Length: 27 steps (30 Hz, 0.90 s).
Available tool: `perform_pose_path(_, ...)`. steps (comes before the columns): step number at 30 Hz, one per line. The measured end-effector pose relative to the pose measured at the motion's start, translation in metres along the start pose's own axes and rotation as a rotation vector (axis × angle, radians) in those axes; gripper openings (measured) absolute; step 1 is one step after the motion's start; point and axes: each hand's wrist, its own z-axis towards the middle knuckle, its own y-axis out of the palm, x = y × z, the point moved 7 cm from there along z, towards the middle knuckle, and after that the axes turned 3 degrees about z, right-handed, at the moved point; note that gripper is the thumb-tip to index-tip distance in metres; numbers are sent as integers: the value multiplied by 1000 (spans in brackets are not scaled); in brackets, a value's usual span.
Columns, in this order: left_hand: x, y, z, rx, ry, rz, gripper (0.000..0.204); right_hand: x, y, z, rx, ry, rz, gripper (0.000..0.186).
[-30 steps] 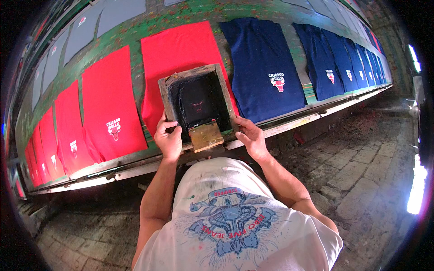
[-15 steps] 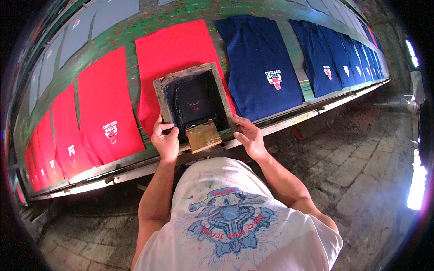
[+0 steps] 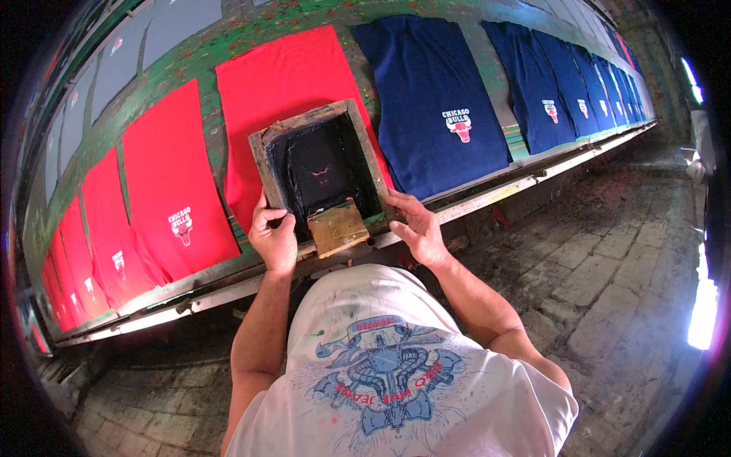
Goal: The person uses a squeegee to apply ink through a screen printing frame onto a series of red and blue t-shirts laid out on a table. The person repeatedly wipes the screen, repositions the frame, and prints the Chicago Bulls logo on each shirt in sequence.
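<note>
A small screen-printing frame (image 3: pixel 368 152) with wooden sides and a dark mesh rests over the lower part of a red fabric panel (image 3: pixel 282 72). A faint reddish animal-head design shows in the mesh. At the frame's near end leans a squeegee with a yellowish wooden board (image 3: pixel 338 230); its lower edge is hidden inside the frame. My left hand (image 3: pixel 276 240) grips the near left corner, thumb and fingers closed on the wood. My right hand (image 3: pixel 419 228) has its fingers against the near right side, thumb held a little apart.
To the right lies a navy panel (image 3: pixel 426 91) with a white and red print, then several more. Printed red panels (image 3: pixel 171 167) lie to the left, grey ones (image 3: pixel 179 30) along the far side. A pale rail (image 3: pixel 487 207) edges the green table. The stone floor (image 3: pixel 586 266) is uneven.
The whole view has shifted slightly, so the table and frame appear a little further left. Both hands keep the same hold on the frame, and the squeegee leans as before.
</note>
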Motion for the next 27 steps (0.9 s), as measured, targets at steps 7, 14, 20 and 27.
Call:
perform_pose_path(7, 1, 0, 0, 5, 5, 59, 28, 1, -1, 0, 32, 15, 54, 55)
perform_pose_path(14, 2, 1, -1, 19, 3, 65, 27, 1, -1, 1, 64, 43, 127, 56)
perform_pose_path(20, 3, 2, 0, 13, 9, 111, 28, -3, 0, 0, 68, 33, 158, 55)
perform_pose_path(27, -1, 2, 0, -9, -11, 21, 27, 0, -1, 1, 68, 28, 146, 55)
